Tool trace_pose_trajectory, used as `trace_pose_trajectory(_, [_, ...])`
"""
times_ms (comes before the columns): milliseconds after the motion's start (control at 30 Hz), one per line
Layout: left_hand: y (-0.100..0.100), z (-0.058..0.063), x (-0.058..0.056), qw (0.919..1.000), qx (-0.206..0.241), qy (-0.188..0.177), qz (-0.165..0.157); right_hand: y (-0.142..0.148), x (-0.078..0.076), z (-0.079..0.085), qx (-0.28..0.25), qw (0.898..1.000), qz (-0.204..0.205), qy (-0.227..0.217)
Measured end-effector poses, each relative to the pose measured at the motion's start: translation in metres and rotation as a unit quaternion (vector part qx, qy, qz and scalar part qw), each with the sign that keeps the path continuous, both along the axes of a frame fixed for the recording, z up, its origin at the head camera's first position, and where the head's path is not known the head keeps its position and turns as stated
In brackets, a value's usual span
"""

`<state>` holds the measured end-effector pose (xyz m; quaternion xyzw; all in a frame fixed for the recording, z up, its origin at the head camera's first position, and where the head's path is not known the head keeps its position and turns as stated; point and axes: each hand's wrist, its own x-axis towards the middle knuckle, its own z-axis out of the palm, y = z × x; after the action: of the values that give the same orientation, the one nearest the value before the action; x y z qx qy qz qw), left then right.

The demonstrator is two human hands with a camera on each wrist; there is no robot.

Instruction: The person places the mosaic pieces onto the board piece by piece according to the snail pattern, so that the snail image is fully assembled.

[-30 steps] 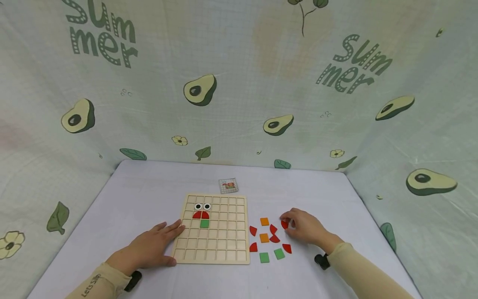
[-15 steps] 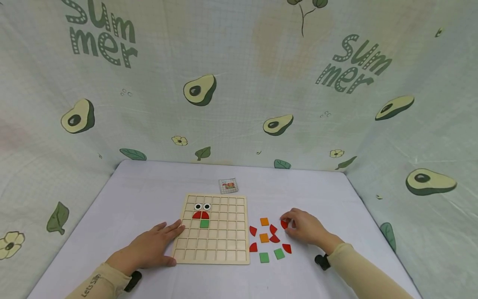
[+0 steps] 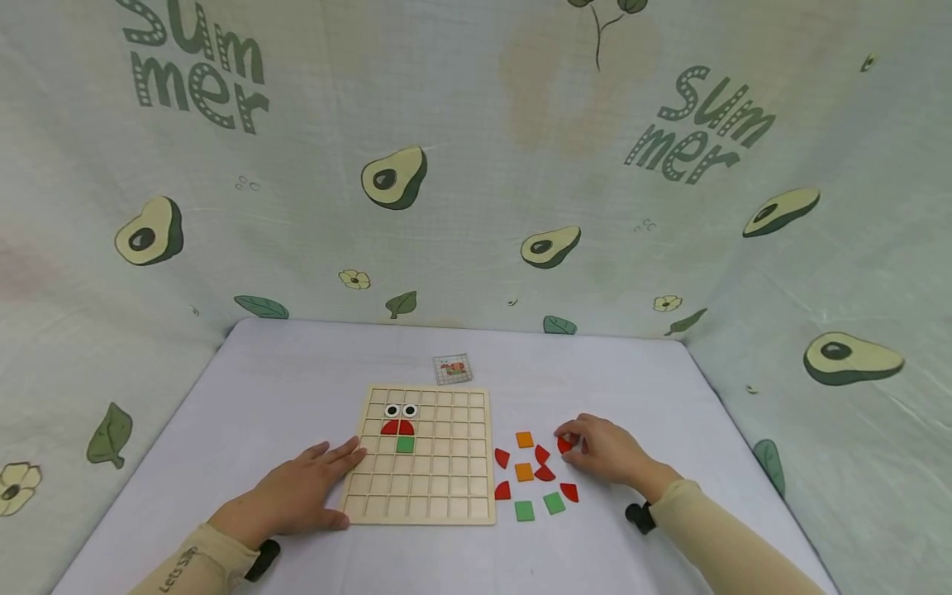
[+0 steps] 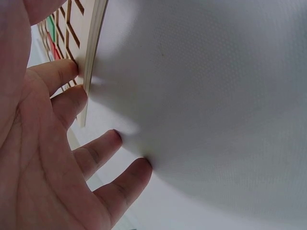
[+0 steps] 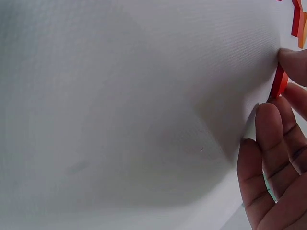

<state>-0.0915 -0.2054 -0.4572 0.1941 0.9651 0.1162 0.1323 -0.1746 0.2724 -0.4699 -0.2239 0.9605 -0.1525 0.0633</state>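
The left hand (image 3: 305, 492), splayed, touches the wooden grid board (image 3: 446, 464) at its left edge; the right hand (image 3: 606, 450) pinches a thin red wedge (image 3: 564, 445) partway toward the tabletop's (image 3: 632, 372) right edge. Backdrop (image 3: 476, 107) lettering: "summer".

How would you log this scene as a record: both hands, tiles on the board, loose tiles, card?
Left hand: touches left edge of wooden grid board
Right hand: pinches red quarter-circle tile
On board: two eye tiles, two seated red quarters below them, one seated green square below the right-hand red
Loose, right of board: two orange squares, two loose green squares, five loose red quarters
Picture card: beyond board's far edge
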Motion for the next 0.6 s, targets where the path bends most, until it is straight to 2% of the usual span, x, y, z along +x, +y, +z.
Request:
trace_pose_trajectory(300, [-0.0014, -0.0012, -0.0004, 1.0, 0.001, 0.005, -0.003, -0.0025, -0.0009, 0.003, 0.012, 0.999, -0.03, -0.004])
trace_pose_trajectory(400, [-0.0019, -0.0021, -0.0004, 1.0, 0.001, 0.008, -0.005, -0.0015, -0.0004, 0.0033, 0.014, 1.0, -0.025, 0.001])
trace_pose_trajectory(600, [-0.0018, -0.002, -0.0002, 1.0, 0.002, 0.007, -0.006, 0.0034, 0.0008, 0.0032, -0.022, 1.0, -0.002, -0.013])
